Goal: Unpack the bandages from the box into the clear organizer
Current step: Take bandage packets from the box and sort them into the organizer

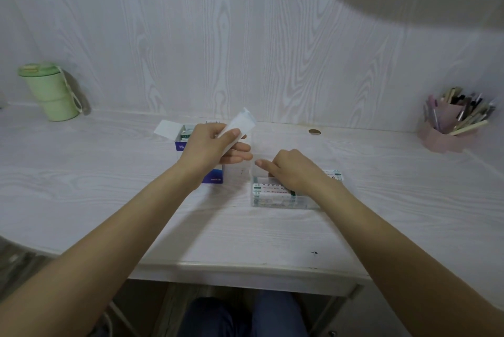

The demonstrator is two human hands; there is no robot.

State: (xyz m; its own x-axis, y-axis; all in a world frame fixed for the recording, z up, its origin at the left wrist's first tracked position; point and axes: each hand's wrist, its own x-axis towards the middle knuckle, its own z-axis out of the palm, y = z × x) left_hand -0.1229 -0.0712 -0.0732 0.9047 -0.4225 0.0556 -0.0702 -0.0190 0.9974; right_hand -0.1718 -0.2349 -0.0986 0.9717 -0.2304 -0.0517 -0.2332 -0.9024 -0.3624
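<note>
The blue-and-white bandage box (180,138) lies open on the desk, flap up, with green-marked bandages inside. My left hand (215,145) pinches a white bandage strip (240,122) between thumb and fingers above the box. The clear organizer (281,200) stands to the right and holds several bandages with green print. My right hand (294,170) rests on top of the organizer with fingers curled, its thumb pointing left; whether it holds anything I cannot tell.
A green lidded cup (49,91) stands at the back left. A pink holder full of pens (450,129) sits at the back right. A cable hole (314,131) lies behind the organizer. The desk edge (245,268) runs close to me.
</note>
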